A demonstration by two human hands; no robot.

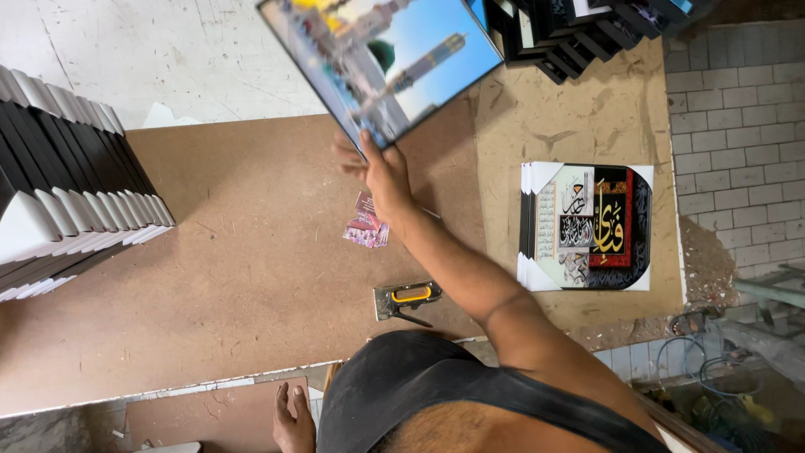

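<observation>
We see the right hand [381, 172] holding a framed picture [386, 63] by its edge, up over the brown board [251, 252]. One stack of framed pictures [587, 226] sits done nearby. The staple gun [407, 299] lies untouched. We cannot see the left hand.

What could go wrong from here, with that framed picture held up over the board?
The right hand holds the framed picture by one lower edge only, tilted, so the grip may slip and drop it onto the brown board. The staple gun lies close to the forearm and might get knocked. The stack of framed prints sits near the board's right edge and may be nudged off.
</observation>
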